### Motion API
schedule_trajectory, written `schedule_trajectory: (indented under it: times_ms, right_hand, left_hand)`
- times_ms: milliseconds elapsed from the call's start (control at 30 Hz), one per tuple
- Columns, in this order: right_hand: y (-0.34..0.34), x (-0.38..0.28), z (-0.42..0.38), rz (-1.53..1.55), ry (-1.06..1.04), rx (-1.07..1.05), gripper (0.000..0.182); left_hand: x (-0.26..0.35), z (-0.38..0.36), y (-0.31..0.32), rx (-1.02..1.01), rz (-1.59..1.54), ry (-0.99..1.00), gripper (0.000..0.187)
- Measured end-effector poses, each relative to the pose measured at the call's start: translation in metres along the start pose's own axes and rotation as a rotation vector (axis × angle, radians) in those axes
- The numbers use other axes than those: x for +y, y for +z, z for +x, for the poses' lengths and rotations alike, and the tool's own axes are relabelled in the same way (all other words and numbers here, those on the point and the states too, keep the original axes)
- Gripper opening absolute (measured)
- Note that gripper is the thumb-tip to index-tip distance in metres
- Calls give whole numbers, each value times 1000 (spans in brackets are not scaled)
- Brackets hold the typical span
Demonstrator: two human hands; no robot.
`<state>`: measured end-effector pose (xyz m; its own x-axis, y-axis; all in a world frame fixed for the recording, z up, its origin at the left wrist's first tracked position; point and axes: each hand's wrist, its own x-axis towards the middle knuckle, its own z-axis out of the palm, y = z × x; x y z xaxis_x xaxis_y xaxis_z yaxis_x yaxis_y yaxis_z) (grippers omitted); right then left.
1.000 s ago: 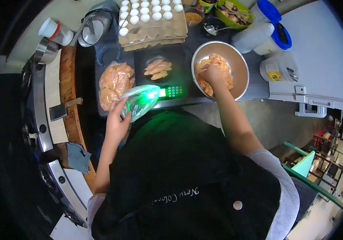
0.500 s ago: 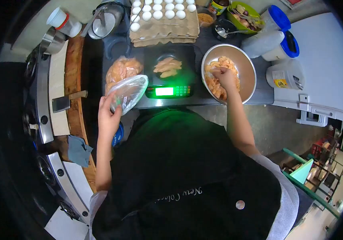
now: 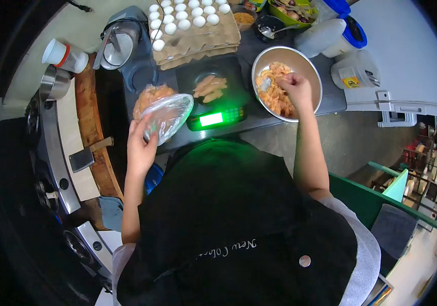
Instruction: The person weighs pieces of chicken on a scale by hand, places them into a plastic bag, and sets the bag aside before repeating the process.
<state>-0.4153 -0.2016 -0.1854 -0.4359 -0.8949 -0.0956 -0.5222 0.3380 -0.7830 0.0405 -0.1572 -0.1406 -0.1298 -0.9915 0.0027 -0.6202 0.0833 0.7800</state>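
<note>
My left hand [image 3: 142,144] grips the rim of a clear plastic bag [image 3: 173,116], which gapes open toward the right. Pieces of raw chicken [image 3: 153,97] fill its far part. To the right, several raw chicken strips [image 3: 211,88] lie in a dark dish on a kitchen scale [image 3: 218,118] with a lit green display. My right hand [image 3: 298,91] is over the metal bowl [image 3: 314,69], its fingertips pinched just above more chicken pieces [image 3: 276,99]. Whatever those fingertips may hold is hidden. A pale patch shows at the bowl's left inside.
Stacked egg trays [image 3: 198,38] stand behind the scale. A cleaver [image 3: 82,159] lies on the left ledge beside the stove. Lidded containers [image 3: 348,38] and a clear tub [image 3: 353,71] line the right side. At the back are a small black bowl [image 3: 268,29] with a spoon and a green bowl [image 3: 307,19].
My right hand has drawn back from the chicken toward the bowl's right side, fingers pinched. The left hand still holds the bag. The whole view has tilted and shifted slightly.
</note>
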Motion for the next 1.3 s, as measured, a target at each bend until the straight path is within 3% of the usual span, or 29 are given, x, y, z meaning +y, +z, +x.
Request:
schedule_trajectory:
  times_ms: [67, 100, 167, 333, 433, 467, 533, 667, 733, 833, 967, 1000, 1167, 1233, 1300]
  right_hand:
    - [16, -47, -22, -185, -38, -44, 28]
    - [30, -47, -21, -66, -69, -175, 26]
    - [70, -44, -21, 0, -171, -238, 25]
    - [114, -96, -34, 89, -191, -402, 25]
    - [122, -105, -31, -35, -196, -354, 25]
    - [125, -94, -24, -38, -194, -357, 25]
    - [123, -70, -11, -266, -294, -148, 25]
    - [72, -29, 10, -176, -116, 13, 27]
    - [38, -12, 14, -404, -99, 109, 26]
    - [5, 42, 31, -594, 3, 14, 26]
    - [3, 102, 28, -709, -2, -159, 30]
    - [2, 102, 24, -716, -20, -234, 34]
    - [3, 103, 20, -727, -9, -184, 39]
    - [0, 99, 21, -705, -29, -210, 37]
    - [-6, 94, 21, -703, -6, -222, 36]
  left_hand:
    - [-3, 4, -3, -1, -11, 31, 45]
    - [-2, 6, -3, -12, -4, 37, 45]
    - [2, 7, -5, -26, 4, 44, 45]
    - [3, 9, -6, -74, 15, 71, 44]
    - [-1, 9, -4, -49, 21, 130, 43]
    - [-1, 9, -3, -50, 18, 126, 43]
    - [-1, 7, -3, -34, 37, 104, 43]
    - [2, 2, 2, -1, 6, 65, 43]
    - [5, 0, 6, -10, 5, -9, 44]
    - [5, -3, 16, 35, 49, 67, 44]
    - [14, -7, 29, 64, -8, -3, 45]
    - [18, -9, 32, 81, -4, -26, 46]
    - [37, -15, 50, 149, 9, 27, 48]
    - [45, -17, 54, 85, -9, -100, 49]
    - [47, -19, 60, 93, -5, -84, 49]
